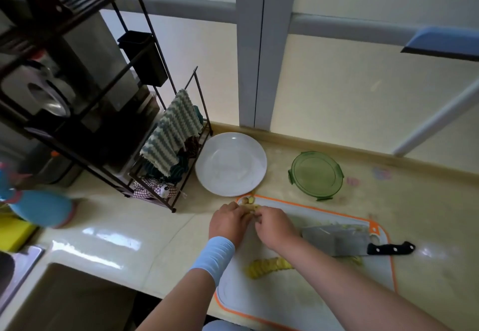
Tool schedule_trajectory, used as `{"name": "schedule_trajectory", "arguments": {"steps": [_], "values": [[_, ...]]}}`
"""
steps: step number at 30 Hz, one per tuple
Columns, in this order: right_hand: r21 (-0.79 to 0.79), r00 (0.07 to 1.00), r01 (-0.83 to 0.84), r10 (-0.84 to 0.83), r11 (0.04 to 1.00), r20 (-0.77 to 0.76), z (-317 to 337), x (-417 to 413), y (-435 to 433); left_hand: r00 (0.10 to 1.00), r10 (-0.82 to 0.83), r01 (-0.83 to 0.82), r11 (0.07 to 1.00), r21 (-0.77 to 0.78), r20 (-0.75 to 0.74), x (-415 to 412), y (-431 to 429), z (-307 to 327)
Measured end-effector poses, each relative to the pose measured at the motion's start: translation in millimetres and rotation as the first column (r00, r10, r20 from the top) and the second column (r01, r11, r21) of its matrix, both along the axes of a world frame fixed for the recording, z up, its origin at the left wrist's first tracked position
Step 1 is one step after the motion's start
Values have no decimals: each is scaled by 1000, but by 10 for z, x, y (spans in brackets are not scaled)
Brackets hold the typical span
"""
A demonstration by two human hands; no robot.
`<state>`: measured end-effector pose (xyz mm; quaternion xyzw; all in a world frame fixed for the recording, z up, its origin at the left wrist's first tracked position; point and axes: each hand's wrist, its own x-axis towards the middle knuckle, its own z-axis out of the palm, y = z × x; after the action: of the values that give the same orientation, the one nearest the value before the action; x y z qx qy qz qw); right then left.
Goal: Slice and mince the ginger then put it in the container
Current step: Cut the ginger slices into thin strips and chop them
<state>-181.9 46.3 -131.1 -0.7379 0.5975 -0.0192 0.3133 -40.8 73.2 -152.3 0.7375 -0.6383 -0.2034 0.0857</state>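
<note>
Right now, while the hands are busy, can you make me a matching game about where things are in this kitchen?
Things:
1. cleaver
2. white plate
3. green container
4. ginger slices

Places:
A. on the counter, right next to the rack
B. in a row on the cutting board
C. flat on the board, black handle poking off the edge
D. on the counter, to the right of the plate

Right pairs: 1-C, 2-A, 3-D, 4-B

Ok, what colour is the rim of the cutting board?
Orange, edging the white cutting board, clearest in the head view.
</note>
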Motion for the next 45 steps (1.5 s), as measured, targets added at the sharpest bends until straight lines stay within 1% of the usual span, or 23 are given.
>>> {"name": "schedule_trajectory", "arguments": {"steps": [3,5,8,10,13,15,17,19,22,24,26,29,32,36,40,45], "values": [[6,989,108,-108,994,106,33,-65,14,987,34,-29,999,34,-154,-25,0,74],[47,961,194,-200,980,192,80,-139,24,965,50,-35,997,64,-256,-87,2,142],[88,928,266,-279,960,248,166,-298,17,919,108,-74,992,103,-379,-222,20,261],[123,918,282,-305,952,252,230,-430,35,902,126,-86,990,115,-412,-326,66,324],[100,933,259,-276,961,231,280,-670,109,903,120,-68,988,139,-412,-538,170,378],[72,950,239,-248,968,191,290,-857,197,923,95,-48,990,134,-372,-698,259,380],[42,968,210,-214,977,133,281,-1033,316,968,8,21,994,109,-252,-842,345,331],[-4,984,162,-161,987,73,255,-1167,441,987,-104,115,990,83,-125,-961,439,291],[-87,998,60,-62,994,-23,220,-1262,600,976,-217,217,976,28,-7,-1074,559,257],[-143,999,11,-18,990,-48,203,-1276,663,968,-244,244,970,6,61,-1120,611,233],[-196,998,-5,-8,981,-63,170,-1276,704,964,-242,244,970,-3,112,-1140,636,212],[-186,995,-31,14,982,-97,109,-1273,731,969,-212,213,977,-1,128,-1132,647,135],[-157,992,-68,49,985,-120,73,-1263,732,967,-223,228,973,-27,127,-1114,658,94],[-131,990,-88,72,987,-118,44,-1260,740,964,-228,238,969,-65,134,-1126,680,69],[-127,984,-142,127,982,-124,1,-1307,742,967,-221,234,967,-98,128,-1140,682,82],[-135,987,-140,128,981,-96,42,-1366,699,968,-210,219,974,-52,136,-1145,688,84]]}}
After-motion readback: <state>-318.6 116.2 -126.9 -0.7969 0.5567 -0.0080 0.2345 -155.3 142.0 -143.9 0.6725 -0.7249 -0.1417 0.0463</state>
